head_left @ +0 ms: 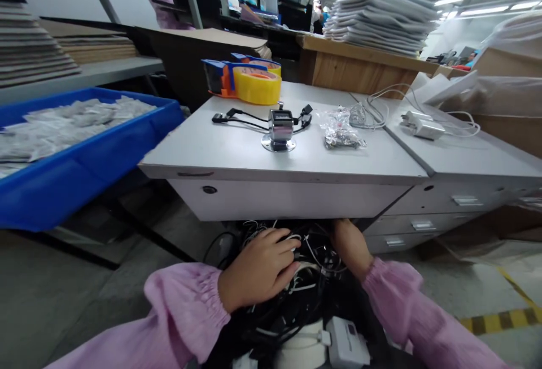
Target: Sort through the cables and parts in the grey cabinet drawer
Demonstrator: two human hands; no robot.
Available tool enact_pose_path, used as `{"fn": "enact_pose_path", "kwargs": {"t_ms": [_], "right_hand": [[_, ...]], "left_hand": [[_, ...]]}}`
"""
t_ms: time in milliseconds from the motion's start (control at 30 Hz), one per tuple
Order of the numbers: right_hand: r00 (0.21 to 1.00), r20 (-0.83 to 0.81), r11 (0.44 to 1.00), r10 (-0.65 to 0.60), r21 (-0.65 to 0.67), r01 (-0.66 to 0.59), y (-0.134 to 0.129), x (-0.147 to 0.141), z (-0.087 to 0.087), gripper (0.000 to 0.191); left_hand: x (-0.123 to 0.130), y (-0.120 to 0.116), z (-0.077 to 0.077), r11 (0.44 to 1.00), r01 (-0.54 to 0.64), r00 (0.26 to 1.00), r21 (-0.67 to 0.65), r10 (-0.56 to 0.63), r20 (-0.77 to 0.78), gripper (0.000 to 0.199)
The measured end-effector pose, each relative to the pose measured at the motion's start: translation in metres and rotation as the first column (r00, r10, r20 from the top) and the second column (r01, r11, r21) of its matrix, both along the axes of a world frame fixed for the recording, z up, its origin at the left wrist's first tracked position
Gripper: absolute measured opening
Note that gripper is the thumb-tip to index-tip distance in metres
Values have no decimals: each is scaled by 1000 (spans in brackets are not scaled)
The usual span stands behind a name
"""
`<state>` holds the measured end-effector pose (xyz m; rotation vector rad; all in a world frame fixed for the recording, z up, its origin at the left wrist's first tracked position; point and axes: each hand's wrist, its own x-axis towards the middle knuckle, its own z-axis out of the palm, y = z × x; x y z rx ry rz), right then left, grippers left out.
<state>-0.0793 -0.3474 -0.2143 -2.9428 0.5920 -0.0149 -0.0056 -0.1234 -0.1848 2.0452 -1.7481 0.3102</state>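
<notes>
My left hand [265,264] lies over a tangle of black and white cables [305,295] below the desk front, its fingers spread and nothing held in them. My right hand [349,244] reaches under the desk edge at the right side of the tangle; its fingers are hidden. A white adapter [347,342] sits among the cables nearest me. On the white desk [237,157] stands a chrome tally counter [281,126] on a round base, with a black cable [249,121] behind it. Small metal parts in a clear bag [344,136] lie to its right.
Yellow tape rolls in dispensers [257,85] stand at the desk's back left. A blue bin [84,148] of small bags is at the left. White adapters with cords [423,126] lie at the right. A paper stack [381,18] and a person are behind.
</notes>
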Motion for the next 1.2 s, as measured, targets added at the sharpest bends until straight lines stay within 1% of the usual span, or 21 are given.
{"fn": "enact_pose_path", "kwargs": {"t_ms": [67,100,133,200,233,300,400,467,500,533,567,600,667,700,733,767,833,900,1067,1133,1200], "right_hand": [[995,87,970,-58,242,35,-3,-23,11,15],[987,126,894,-102,446,35,-4,-34,17,17],[978,142,754,-151,656,21,-5,-44,25,21],[966,120,381,-227,924,-26,-5,-58,43,28],[966,101,245,-239,969,-40,-5,-63,52,30],[961,81,77,-264,995,-63,-1,-68,68,28],[957,56,-94,-286,992,-86,7,-73,88,26],[961,44,-155,-272,984,-89,12,-76,99,28],[962,58,-144,-266,984,-100,13,-78,105,28],[958,98,-86,-269,988,-125,12,-78,112,28],[942,173,32,-286,985,-171,9,-78,119,27],[906,287,218,-312,949,-226,5,-75,127,25],[748,592,696,-301,673,-252,-11,-64,144,21],[658,718,875,-228,447,-186,-22,-55,152,19],[597,791,967,-135,236,-94,-33,-46,160,19],[586,809,996,-52,88,-33,-44,-36,166,20],[629,777,1000,28,-20,-21,-61,-21,173,24],[634,773,999,17,9,-37,-67,-17,174,31],[445,895,998,-25,50,-43,-32,-55,150,31],[558,824,973,96,40,-225,-13,-71,131,25],[768,575,890,283,139,-433,-2,-79,108,24]], "left_hand": [[0,0,1,1000,2,1000,-5,-2,-12,26],[0,0,1,1000,4,1000,-6,-4,-17,25],[1,0,2,1000,5,1000,-10,-5,-21,25],[1,0,4,1000,7,1000,-20,-7,-28,25],[2,0,4,1000,5,1000,-27,-6,-30,26],[3,0,4,999,9,1000,-37,-10,-28,26],[3,0,3,999,18,1000,-35,-18,-20,26],[4,1,3,999,13,1000,-33,-13,-11,25],[4,1,4,999,8,1000,-35,-8,-5,25],[4,1,5,999,7,1000,-40,-7,3,24],[4,1,6,999,9,1000,-49,-8,13,23],[4,1,7,998,13,1000,-62,-11,25,22],[4,1,11,995,22,999,-93,-18,47,22],[4,1,13,993,24,998,-111,-18,55,22],[3,1,14,991,24,998,-132,-16,60,22],[3,0,15,988,25,998,-152,-15,63,22],[2,0,17,983,29,998,-179,-17,68,23],[1,1,16,984,29,997,-175,-17,68,23],[1,3,13,993,17,999,-115,-11,52,22],[2,4,11,995,25,999,-95,-21,50,20],[3,4,11,997,31,999,-68,-28,46,20]]}}
